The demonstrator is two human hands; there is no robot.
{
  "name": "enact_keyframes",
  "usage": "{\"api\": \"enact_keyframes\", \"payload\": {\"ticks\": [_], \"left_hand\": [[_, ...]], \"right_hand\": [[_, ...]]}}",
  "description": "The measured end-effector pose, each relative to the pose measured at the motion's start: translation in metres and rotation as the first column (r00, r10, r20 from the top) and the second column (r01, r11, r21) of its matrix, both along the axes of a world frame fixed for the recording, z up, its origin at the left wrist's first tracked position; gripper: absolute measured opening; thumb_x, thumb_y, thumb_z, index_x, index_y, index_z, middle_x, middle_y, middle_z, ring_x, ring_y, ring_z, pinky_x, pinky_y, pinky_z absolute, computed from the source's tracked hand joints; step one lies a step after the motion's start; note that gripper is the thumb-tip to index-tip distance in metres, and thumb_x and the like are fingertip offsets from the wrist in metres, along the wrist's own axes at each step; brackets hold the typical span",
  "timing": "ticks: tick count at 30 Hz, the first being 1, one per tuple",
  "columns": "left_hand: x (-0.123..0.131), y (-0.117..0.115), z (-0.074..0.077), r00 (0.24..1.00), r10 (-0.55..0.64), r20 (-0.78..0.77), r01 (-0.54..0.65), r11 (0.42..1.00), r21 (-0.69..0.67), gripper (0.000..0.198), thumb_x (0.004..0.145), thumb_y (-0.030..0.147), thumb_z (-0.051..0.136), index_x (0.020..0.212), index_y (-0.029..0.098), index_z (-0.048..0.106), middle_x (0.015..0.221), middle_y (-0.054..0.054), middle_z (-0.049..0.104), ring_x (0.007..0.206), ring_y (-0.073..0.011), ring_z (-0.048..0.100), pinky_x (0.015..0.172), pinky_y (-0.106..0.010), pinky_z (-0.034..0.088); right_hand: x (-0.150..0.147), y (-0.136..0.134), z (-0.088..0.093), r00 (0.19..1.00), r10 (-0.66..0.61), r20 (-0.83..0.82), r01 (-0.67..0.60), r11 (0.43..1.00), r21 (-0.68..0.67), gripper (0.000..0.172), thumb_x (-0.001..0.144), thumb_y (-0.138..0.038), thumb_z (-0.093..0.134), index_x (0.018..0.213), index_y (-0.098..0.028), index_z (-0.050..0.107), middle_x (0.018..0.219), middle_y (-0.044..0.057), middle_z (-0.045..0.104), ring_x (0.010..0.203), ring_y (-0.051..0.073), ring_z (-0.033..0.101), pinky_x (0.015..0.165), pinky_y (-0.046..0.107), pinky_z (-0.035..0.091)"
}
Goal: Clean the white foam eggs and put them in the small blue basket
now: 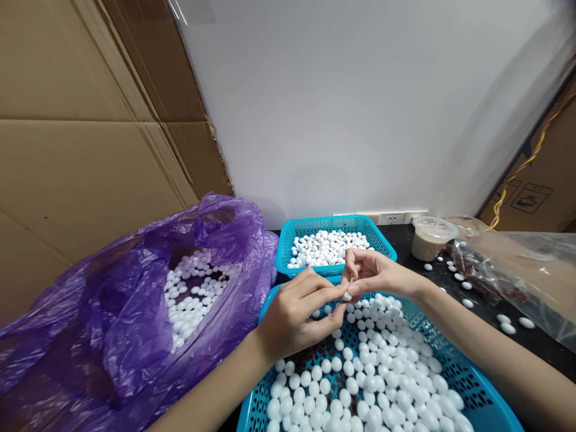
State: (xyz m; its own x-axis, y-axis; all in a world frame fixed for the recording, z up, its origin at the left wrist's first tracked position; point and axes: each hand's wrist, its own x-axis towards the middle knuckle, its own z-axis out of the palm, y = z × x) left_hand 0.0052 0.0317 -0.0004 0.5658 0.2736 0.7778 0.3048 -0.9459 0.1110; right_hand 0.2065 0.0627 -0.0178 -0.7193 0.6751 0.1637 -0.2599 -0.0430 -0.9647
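Over the near blue plastic basket [470, 387], my two hands meet at one small white egg-shaped ball [346, 296]. My left hand [297, 309] comes from the left, with its thumb and fingertips closed at the ball. From the other side my right hand [372, 273] pinches at the same ball with thumb and bent index finger. Whether something tiny sits between the fingertips cannot be made out. Below them, many white balls [387, 384] fill the near basket, with dark brown bits [310, 355] among them.
Behind stands a second blue basket [380, 243] of white balls. A purple plastic bag [130, 336] with more balls lies left, against cardboard [90, 168]. On the black table at right are a lidded cup [429, 239], loose balls [507, 328] and clear bags [526, 270] holding brown material.
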Motion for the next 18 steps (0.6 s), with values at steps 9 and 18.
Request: {"api": "enact_keyframes", "payload": {"ticks": [9,18], "left_hand": [[-0.0004,0.0002,-0.0004,0.999,-0.036,0.015,0.037,0.999,-0.028,0.021,0.075,0.008,0.061,0.094,0.015,0.065,0.073,-0.002,0.063,0.063,-0.0111,0.054,0.060,-0.025,0.048],[0.0014,0.0008,0.0002,0.999,-0.050,0.014,0.050,0.998,-0.031,0.017,0.076,0.007,0.060,0.090,0.015,0.064,0.073,-0.001,0.065,0.063,-0.0106,0.055,0.061,-0.025,0.050]], "right_hand": [[0.0003,-0.0005,-0.0018,1.000,-0.005,-0.003,0.005,1.000,-0.009,0.029,0.072,-0.017,0.072,0.073,-0.017,0.043,0.082,0.003,0.067,0.071,0.012,0.066,0.063,0.023,0.054],[0.0006,-0.0001,-0.0018,0.999,-0.016,0.037,0.016,1.000,0.003,0.028,0.073,-0.018,0.072,0.071,-0.017,0.043,0.081,0.003,0.068,0.068,0.010,0.066,0.060,0.021,0.054]]}}
